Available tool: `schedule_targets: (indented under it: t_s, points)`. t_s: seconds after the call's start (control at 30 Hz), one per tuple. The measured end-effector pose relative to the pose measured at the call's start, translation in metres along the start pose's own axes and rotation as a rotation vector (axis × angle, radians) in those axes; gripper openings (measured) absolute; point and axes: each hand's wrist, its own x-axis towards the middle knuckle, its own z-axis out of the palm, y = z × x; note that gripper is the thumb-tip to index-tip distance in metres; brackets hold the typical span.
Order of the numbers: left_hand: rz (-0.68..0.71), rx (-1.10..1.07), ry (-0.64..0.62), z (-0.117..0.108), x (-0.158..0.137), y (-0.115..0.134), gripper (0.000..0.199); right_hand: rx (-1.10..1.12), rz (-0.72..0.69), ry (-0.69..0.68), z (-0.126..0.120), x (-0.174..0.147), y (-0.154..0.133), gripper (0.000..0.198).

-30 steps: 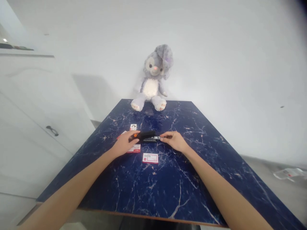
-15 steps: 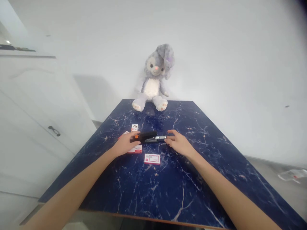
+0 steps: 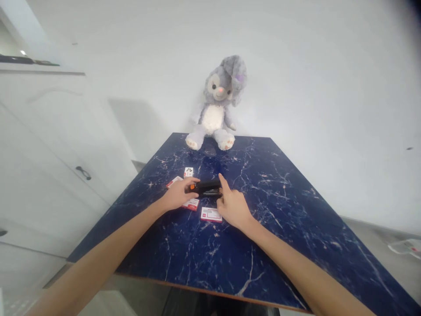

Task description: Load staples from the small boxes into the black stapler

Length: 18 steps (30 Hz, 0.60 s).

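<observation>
Over a white-veined, dark blue, marble-patterned surface (image 3: 204,259) sits a long black stapler (image 3: 208,186) with an orange patch. Left grip (image 3: 179,193) clasps its rear; right grip (image 3: 233,206) brackets the front, whether closed unclear. Best brace steadily, fingertips off the gap.

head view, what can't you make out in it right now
All in the head view:
Black stapler: ends partly hidden by the left hand and right hand.
Red-and-white box: partly covered by the left hand.
Nearest box: print too small.
Whitish item: blurred, cut off by the right edge.
</observation>
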Motion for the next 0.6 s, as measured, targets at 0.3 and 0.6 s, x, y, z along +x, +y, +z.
schedule_targets:
  t_s: [0.3, 0.6]
  points:
    - [0.005, 0.133, -0.002, -0.040, -0.012, 0.008, 0.035, -0.014, -0.114, 0.044, -0.039, -0.008, -0.003, 0.024]
    - [0.050, 0.095, -0.494, -0.052, -0.023, 0.020, 0.024, 0.231, -0.295, -0.269, -0.048, -0.012, 0.003, 0.021]
